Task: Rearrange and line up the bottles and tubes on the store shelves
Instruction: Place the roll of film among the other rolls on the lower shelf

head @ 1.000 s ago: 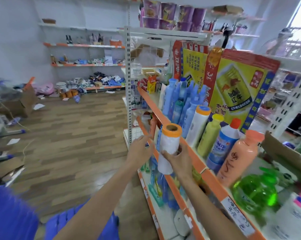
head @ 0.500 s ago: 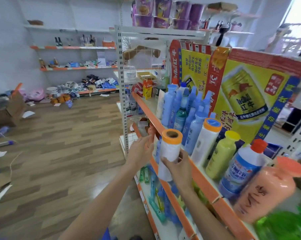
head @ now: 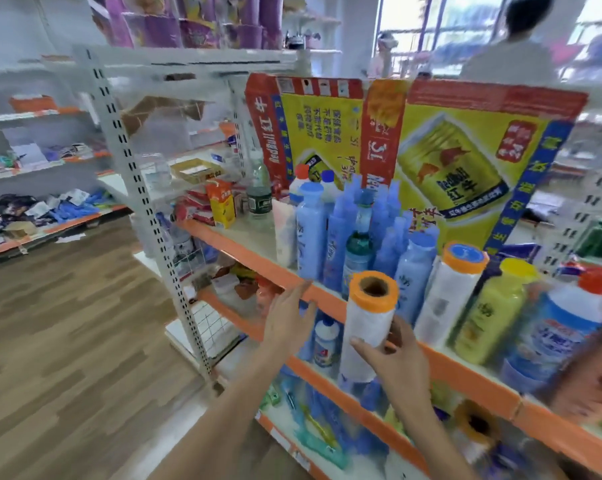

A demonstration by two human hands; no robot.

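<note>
Our left hand [head: 287, 322] is coming off the orange-capped white roll [head: 369, 327], fingers spread, while our right hand [head: 395, 355] is gripping it upright before the orange shelf edge [head: 466, 372], and we're wanting it set squarely beside its twin [head: 448, 296].

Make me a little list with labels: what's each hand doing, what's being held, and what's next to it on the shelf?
right hand: fingers grip the white roll
held thing: white roll with orange end, upright, in front of the orange shelf edge
left hand: open, holds nothing
shelf neighbours: blue bottles, white bottle with orange cap, yellow bottle
</note>
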